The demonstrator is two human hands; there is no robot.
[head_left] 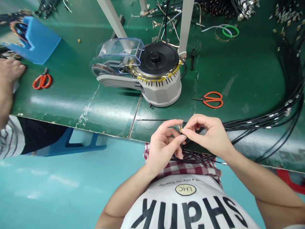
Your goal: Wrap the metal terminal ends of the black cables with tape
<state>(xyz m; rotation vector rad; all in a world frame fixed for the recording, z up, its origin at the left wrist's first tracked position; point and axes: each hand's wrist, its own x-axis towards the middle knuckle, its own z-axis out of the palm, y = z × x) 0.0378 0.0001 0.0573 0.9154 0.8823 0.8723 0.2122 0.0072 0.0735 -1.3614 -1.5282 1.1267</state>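
Both my hands meet just in front of the green table's (pixel 238 79) near edge. My left hand (pixel 164 144) pinches a small metal connector (pixel 180 128) at the end of a thin black cable (pixel 157 120), thumb and fingers closed. My right hand (pixel 209 135) is closed on the same cable end from the right, fingertips touching the left ones. A bundle of black cables (pixel 267 122) runs from my hands off to the right, and some loop over my lap.
A grey tape dispenser machine (pixel 152 73) stands at mid-table. Orange scissors (pixel 211 100) lie right of it, another orange pair (pixel 42 81) at left by a blue bin (pixel 35 39). Another person's hand (pixel 8 71) rests at the far left. Cable piles lie at the back right.
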